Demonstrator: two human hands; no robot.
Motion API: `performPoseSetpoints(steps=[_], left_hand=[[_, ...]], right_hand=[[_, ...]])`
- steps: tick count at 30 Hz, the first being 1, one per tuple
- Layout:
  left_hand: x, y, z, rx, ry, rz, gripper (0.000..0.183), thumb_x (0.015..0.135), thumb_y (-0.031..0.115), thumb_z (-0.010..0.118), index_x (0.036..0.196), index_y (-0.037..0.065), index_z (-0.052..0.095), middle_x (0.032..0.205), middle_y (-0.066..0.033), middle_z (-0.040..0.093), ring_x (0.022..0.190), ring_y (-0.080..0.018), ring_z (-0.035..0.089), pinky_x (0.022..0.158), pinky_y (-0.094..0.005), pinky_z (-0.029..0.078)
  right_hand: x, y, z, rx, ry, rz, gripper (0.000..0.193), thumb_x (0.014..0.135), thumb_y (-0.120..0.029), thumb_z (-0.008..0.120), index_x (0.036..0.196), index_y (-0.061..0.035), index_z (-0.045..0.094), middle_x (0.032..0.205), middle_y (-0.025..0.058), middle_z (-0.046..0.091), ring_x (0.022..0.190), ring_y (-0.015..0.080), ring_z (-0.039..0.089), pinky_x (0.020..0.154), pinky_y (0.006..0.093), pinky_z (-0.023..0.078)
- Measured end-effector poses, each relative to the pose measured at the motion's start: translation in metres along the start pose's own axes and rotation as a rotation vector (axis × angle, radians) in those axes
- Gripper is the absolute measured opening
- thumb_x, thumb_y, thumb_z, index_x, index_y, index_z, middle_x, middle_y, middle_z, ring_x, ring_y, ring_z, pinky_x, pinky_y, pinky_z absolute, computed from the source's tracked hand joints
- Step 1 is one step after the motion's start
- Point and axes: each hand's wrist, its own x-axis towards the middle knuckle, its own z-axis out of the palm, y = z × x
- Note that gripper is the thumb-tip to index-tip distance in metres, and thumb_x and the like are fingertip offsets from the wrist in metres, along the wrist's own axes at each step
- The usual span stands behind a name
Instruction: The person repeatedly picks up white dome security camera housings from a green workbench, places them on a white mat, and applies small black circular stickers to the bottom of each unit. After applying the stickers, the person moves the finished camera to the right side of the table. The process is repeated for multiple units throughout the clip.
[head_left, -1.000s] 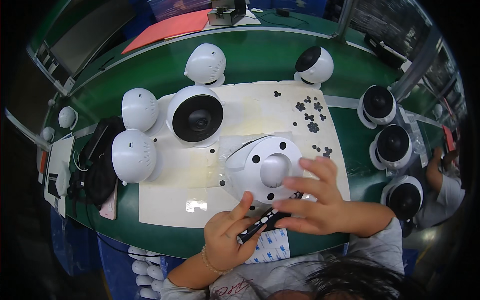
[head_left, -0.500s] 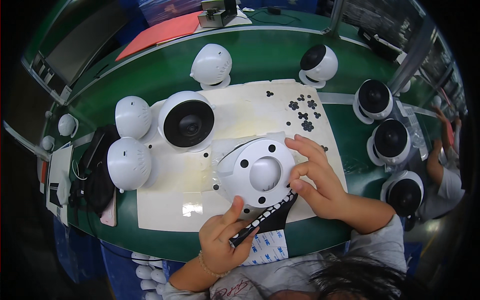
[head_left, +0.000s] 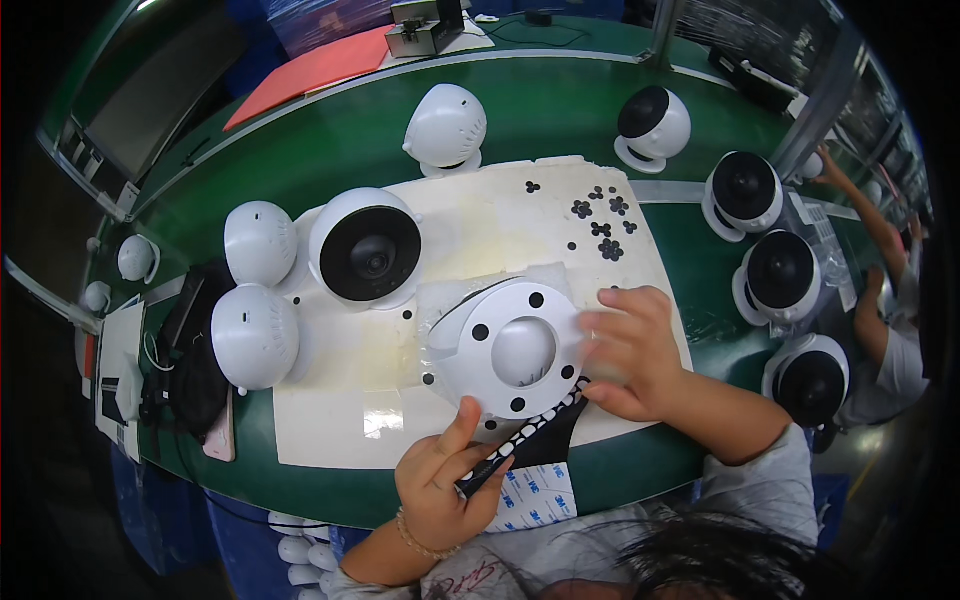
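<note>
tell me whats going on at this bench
A person sits at a green table over a white mat. The right hand rests on the edge of a round white base with dark holes. The left hand holds a black strip of white dots, its far end by the base. White dome cameras stand around, and small black pads lie on the mat.

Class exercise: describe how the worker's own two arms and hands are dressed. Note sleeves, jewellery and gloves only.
Both hands are bare, with no gloves. The left hand has a thin beaded bracelet at the wrist, and its forearm is uncovered. The right hand shows no jewellery; a pale grey sleeve is pushed up its forearm.
</note>
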Motion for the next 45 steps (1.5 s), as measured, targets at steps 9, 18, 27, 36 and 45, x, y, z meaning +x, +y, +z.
performPoseSetpoints(steps=[9, 18, 27, 36, 45], left_hand=[[0.001, 0.000, -0.004, -0.045, -0.074, 0.056, 0.020, 0.058, 0.002, 0.068, 0.077, -0.001, 0.061, 0.118, -0.0196, 0.052, 0.065, -0.0211, 0.062, 0.056, -0.0271, 0.047], [0.004, 0.003, -0.006, -0.077, -0.131, 0.060, 0.021, 0.060, 0.001, 0.068, 0.080, 0.000, 0.061, 0.112, -0.0161, 0.057, 0.068, -0.0215, 0.062, 0.057, -0.0274, 0.047], [0.001, 0.000, -0.010, -0.062, -0.152, 0.060, 0.029, 0.061, 0.004, 0.068, 0.088, 0.000, 0.059, 0.106, -0.0136, 0.060, 0.069, -0.0230, 0.060, 0.058, -0.0291, 0.046], [0.006, 0.003, -0.008, -0.038, -0.151, 0.076, 0.032, 0.061, 0.005, 0.068, 0.090, -0.001, 0.058, 0.103, -0.0132, 0.061, 0.069, -0.0240, 0.060, 0.059, -0.0298, 0.046], [0.004, 0.004, -0.009, -0.138, -0.216, -0.015, 0.037, 0.062, 0.004, 0.067, 0.097, -0.001, 0.056, 0.101, -0.0131, 0.061, 0.080, -0.0264, 0.061, 0.068, -0.0308, 0.049]], right_hand=[[0.028, 0.018, -0.002, 1.093, -0.034, 0.966, 0.021, 0.083, -0.023, 0.059, 0.092, -0.0044, 0.055, 0.081, 0.0000, 0.059, 0.070, 0.0053, 0.052, 0.064, 0.0189, 0.041], [0.056, 0.177, 0.023, -0.733, -0.046, 0.213, 0.023, 0.079, -0.018, 0.053, 0.098, -0.0064, 0.059, 0.087, 0.0081, 0.059, 0.076, 0.0233, 0.058, 0.071, 0.0305, 0.047], [0.041, 0.241, -0.001, -0.934, -0.206, 0.960, 0.038, 0.080, -0.034, 0.052, 0.102, -0.0042, 0.057, 0.098, 0.0118, 0.059, 0.097, 0.0289, 0.054, 0.082, 0.0445, 0.042], [0.027, 0.231, -0.044, -1.056, -0.065, 0.617, 0.023, 0.077, -0.021, 0.058, 0.094, -0.0062, 0.058, 0.083, 0.0111, 0.059, 0.083, 0.0279, 0.058, 0.071, 0.0409, 0.041], [0.083, 0.014, -0.044, 0.170, -0.044, 0.686, 0.024, 0.082, -0.019, 0.057, 0.102, -0.0068, 0.062, 0.085, 0.0067, 0.064, 0.064, 0.0123, 0.058, 0.056, 0.0285, 0.048]])
